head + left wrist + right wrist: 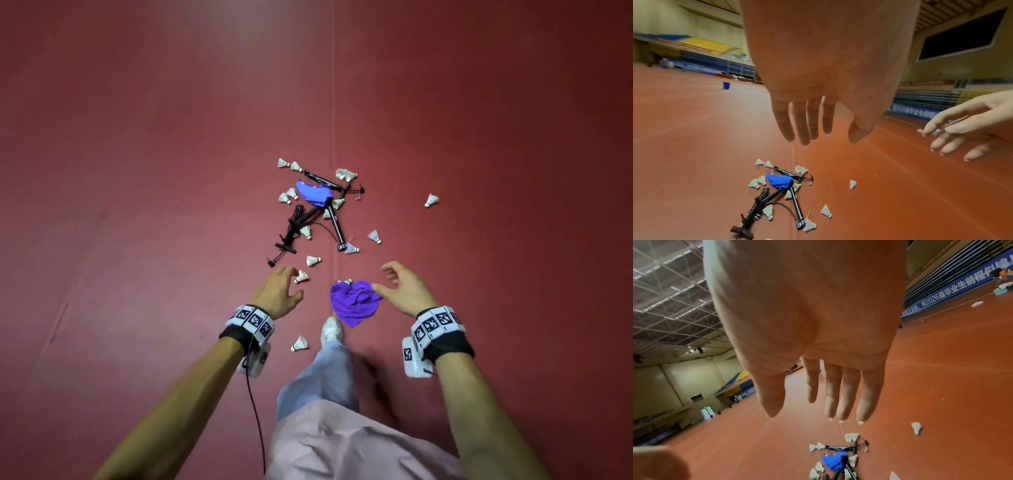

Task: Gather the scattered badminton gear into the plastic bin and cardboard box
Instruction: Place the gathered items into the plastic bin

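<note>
White shuttlecocks [313, 260] lie scattered on the red floor around black racket pieces [337, 229] and a blue cloth [313, 193]. A crumpled purple cloth [354, 303] lies nearer to me. My left hand [289, 284] hovers open above one shuttlecock [301, 277], holding nothing. My right hand [382, 277] hovers open beside the purple cloth's right edge, also empty. The left wrist view shows spread fingers [803, 126] over the pile and the blue cloth [778, 180]. Straight fingers [838, 402] show in the right wrist view, with the blue cloth [833, 460] below.
My white shoe [331, 330] stands just below the purple cloth, with a shuttlecock [300, 343] to its left. One shuttlecock [431, 200] lies apart at the right. A small blue container [726, 85] stands far off across the hall floor. Bleachers line the walls.
</note>
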The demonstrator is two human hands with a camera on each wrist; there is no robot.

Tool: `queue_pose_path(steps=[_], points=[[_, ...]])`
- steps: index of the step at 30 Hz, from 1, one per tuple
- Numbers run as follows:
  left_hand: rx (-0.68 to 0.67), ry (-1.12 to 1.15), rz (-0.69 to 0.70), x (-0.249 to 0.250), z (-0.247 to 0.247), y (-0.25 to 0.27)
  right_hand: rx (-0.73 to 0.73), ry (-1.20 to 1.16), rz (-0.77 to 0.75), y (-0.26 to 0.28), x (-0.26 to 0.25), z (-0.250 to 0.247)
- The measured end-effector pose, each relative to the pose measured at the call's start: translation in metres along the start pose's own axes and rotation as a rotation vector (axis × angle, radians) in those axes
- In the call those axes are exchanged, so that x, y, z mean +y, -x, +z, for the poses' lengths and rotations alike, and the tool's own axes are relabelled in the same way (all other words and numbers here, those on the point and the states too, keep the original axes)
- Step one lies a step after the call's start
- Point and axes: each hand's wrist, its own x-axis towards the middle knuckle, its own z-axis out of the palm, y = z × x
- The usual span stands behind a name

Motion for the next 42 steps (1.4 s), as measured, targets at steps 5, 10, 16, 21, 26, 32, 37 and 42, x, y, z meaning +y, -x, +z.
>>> queue_pose_path(steps=[5,10,16,21,26,32,37,42], points=[[-0.14,-0.118,0.041,-0.025,-0.031,-0.163,-0.107,0.065,0.097,-0.089,0.011,0.006],[-0.417,-0.455,0.085,-0.071,0.029,-0.265,-0.258,0.208,0.254,-0.152,0.07,0.021],[-0.639,-0.621,0.073,-0.123,0.161,-0.339,-0.468,0.338,0.405,-0.232,0.182,0.087],[-0.641,-0.601,0.108,-0.153,0.292,-0.404,-0.561,0.46,0.362,-0.329,0.299,0.167],[-0.606,-0.544,0.173,-0.186,0.422,-0.476,-0.587,0.498,0.301,-0.412,0.401,0.262],[-0.445,-0.427,0.278,-0.212,0.532,-0.572,-0.508,0.437,0.269,-0.481,0.503,0.343],[-0.464,-0.333,0.118,-0.213,0.575,-0.622,-0.537,0.404,0.262,-0.509,0.541,0.371],[-0.607,-0.21,0.052,-0.208,0.583,-0.613,-0.537,0.444,0.196,-0.503,0.536,0.373]])
